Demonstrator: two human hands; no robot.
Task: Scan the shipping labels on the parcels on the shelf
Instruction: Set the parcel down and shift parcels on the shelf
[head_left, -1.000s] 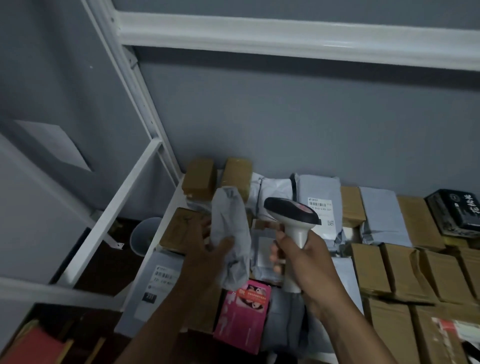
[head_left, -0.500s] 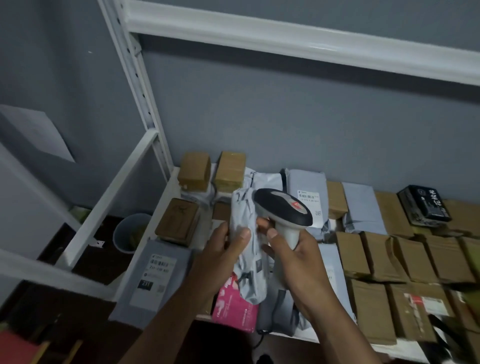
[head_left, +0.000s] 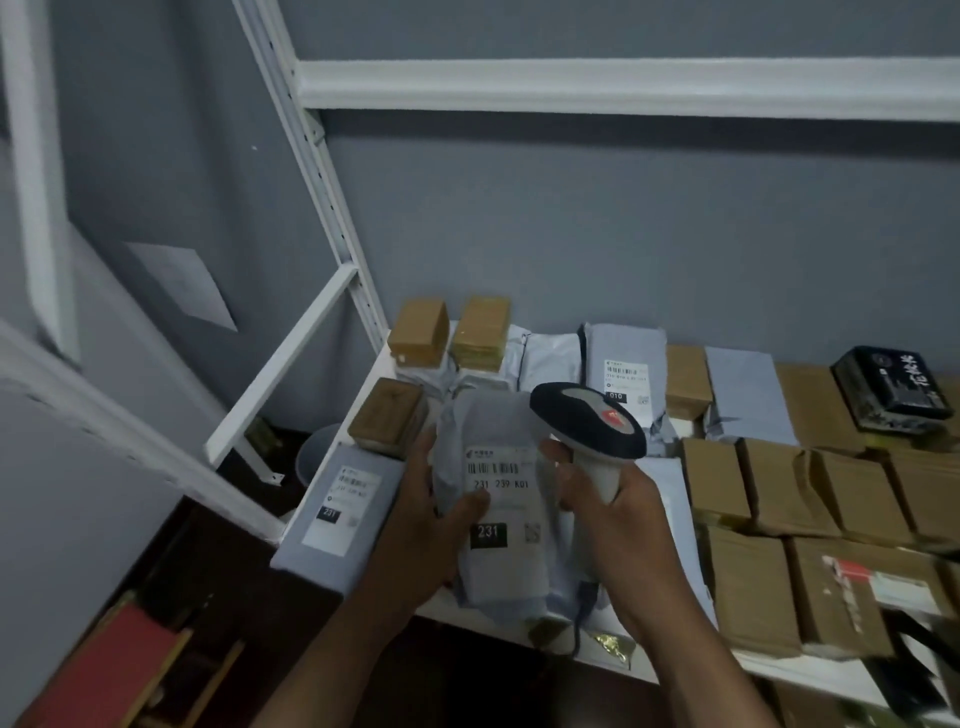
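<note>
Grey wall backs a white shelf (head_left: 358, 447) crowded with brown boxes (head_left: 789, 488) and grey mailers, so bare board shows only along its left edge, with open air in front. Above it the left hand (head_left: 431, 525) grips a grey parcel (head_left: 498, 519), thumb on its shipping label (head_left: 501, 491), which faces up; the right hand (head_left: 618, 514) is wrapped round the handle of the scanner (head_left: 587, 421), head just beside that label. Judging by the layout, this scan is in hand, and I cannot tell which others are done.
</note>
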